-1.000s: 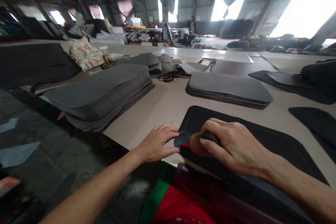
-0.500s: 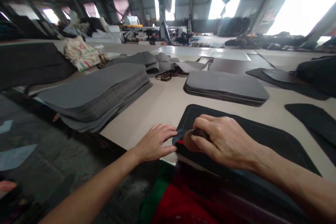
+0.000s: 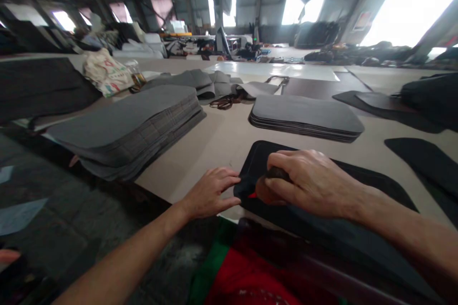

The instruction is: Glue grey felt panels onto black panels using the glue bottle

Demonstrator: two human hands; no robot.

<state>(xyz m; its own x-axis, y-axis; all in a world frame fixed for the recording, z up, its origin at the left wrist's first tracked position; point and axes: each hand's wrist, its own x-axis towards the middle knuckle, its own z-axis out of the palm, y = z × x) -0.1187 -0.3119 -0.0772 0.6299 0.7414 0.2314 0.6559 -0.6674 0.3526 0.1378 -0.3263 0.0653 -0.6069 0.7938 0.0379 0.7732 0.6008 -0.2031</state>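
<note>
A dark panel with rounded corners point(image 3: 379, 185) lies on the table in front of me, a thin line running just inside its edge. My left hand point(image 3: 212, 191) is open at the panel's left end, its fingers apart and the tips touching the edge. Wrapped in my right hand point(image 3: 310, 182) is a tool with a rounded brown handle point(image 3: 266, 190). A small red part shows at its left side, low over the panel. My fist hides the rest of the tool, so its kind is unclear.
Behind the panel sits a stack of grey sheets point(image 3: 306, 113). A taller grey stack point(image 3: 132, 114) stands at the left table edge. Dark pieces point(image 3: 422, 167) lie to the right. Farther back are a printed cloth bag point(image 3: 107, 74), a jar point(image 3: 136, 74) and scissors point(image 3: 222, 102).
My right hand has moved slightly to the right over the panel with the tool. My left hand stays at the panel's left end. The view has shifted a little.
</note>
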